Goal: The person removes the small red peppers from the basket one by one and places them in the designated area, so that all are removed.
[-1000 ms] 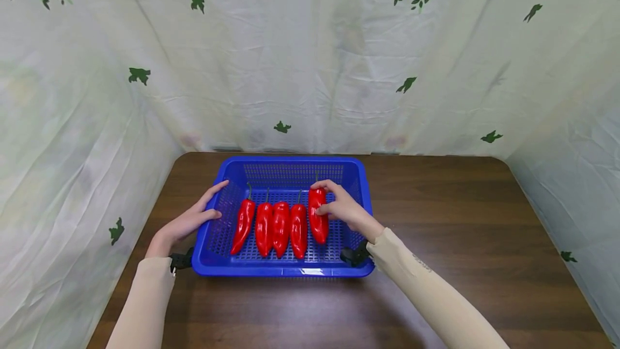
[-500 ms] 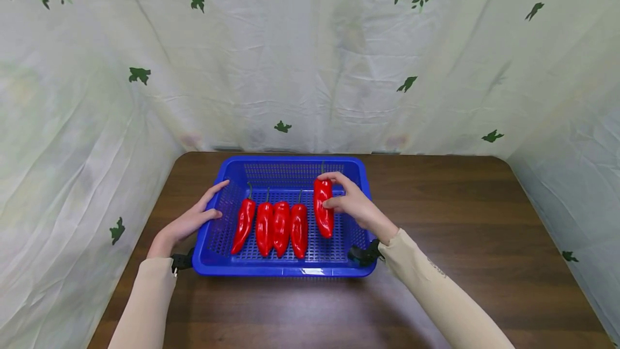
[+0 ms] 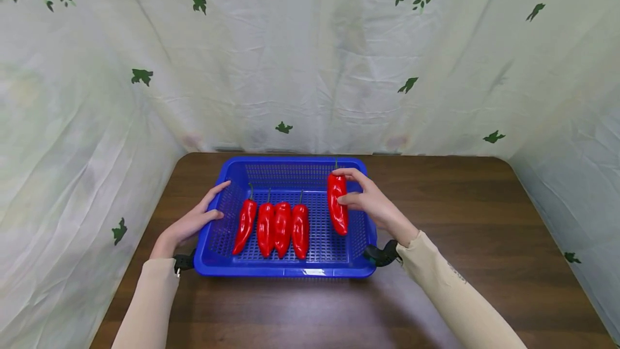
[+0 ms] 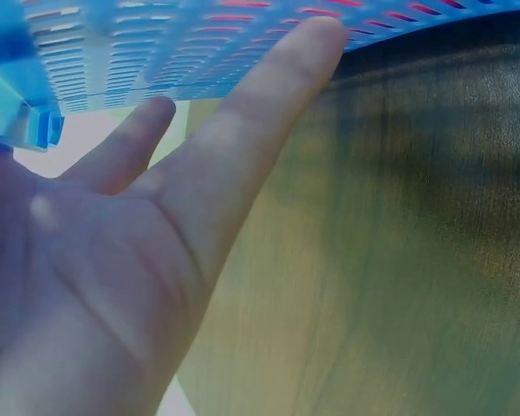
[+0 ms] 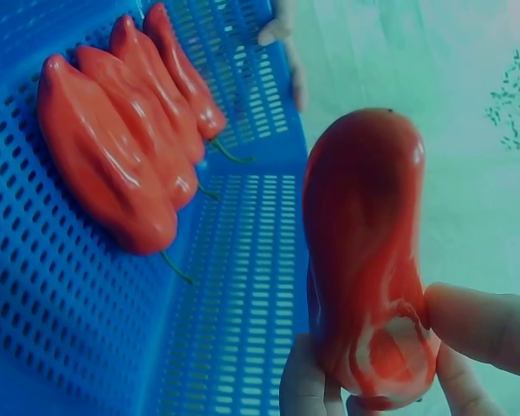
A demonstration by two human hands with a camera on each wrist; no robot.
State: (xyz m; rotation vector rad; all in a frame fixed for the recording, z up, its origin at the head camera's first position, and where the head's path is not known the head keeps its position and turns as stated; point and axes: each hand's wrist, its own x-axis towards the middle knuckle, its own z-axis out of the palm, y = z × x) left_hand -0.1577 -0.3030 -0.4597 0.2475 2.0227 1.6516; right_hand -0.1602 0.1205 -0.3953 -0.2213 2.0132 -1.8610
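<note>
A long red pepper (image 3: pixel 336 201) is pinched between the thumb and fingers of my right hand (image 3: pixel 370 201), over the right side of the blue basket (image 3: pixel 286 272). In the right wrist view the pepper (image 5: pixel 364 199) stands up from the fingertips, its lower end among them. Several more red peppers (image 3: pixel 282 230) lie side by side in the basket, most with thin green stems showing. My left hand (image 3: pixel 191 222) rests at the basket's left rim, fingers and thumb straight and spread. The left wrist view shows the hand (image 4: pixel 130 234) close to the slotted wall (image 4: pixel 147 52).
The basket stands on a brown wooden table (image 3: pixel 460 220), toward its back left. Behind and at both sides hangs a pale curtain (image 3: pixel 310 58) with green leaf prints. A black wrist strap (image 3: pixel 382 253) on the right arm overlaps the basket's front right corner.
My right hand has moved to the right and slightly back with the pepper, away from the others in the basket. The left hand and the basket stay nearly where they were.
</note>
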